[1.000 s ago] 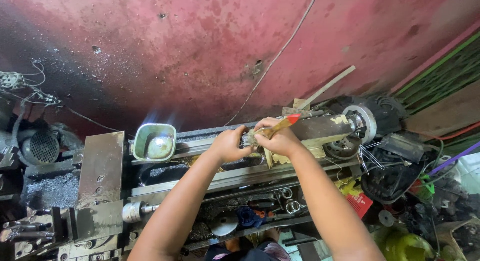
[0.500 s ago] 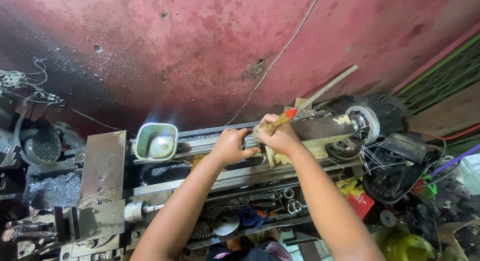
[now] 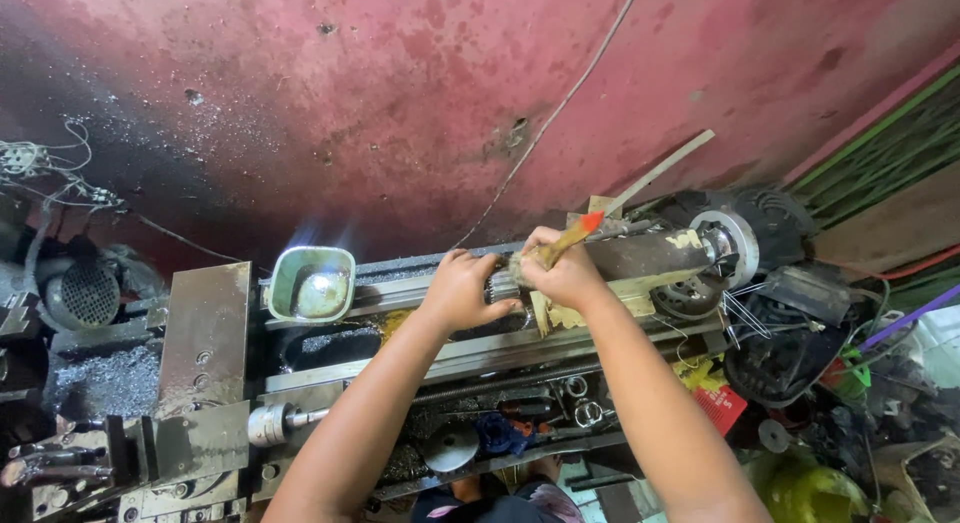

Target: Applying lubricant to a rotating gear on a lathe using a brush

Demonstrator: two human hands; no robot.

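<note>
My left hand (image 3: 462, 290) grips a dark toothed metal part (image 3: 500, 285) at the end of a thick rusty shaft (image 3: 650, 255) that lies along a lathe bed (image 3: 400, 358). Right beside it, my right hand (image 3: 563, 273) holds a small brush with a wooden handle and a red tip (image 3: 572, 235), its bristle end hidden under the fingers at the toothed part. The shaft runs right to a round grey chuck (image 3: 732, 245). Yellowish cardboard (image 3: 560, 313) sits under the shaft.
A green tray (image 3: 311, 283) with shiny liquid rests on the bed to the left. The steel carriage plate (image 3: 205, 338) and metal chips (image 3: 100, 383) lie further left. A dark motor and wires (image 3: 790, 333) crowd the right. A stained red wall (image 3: 400, 103) stands behind.
Both hands stay on the shaft end; the brush handle has tilted slightly and the right hand shifted a little along the toothed part.
</note>
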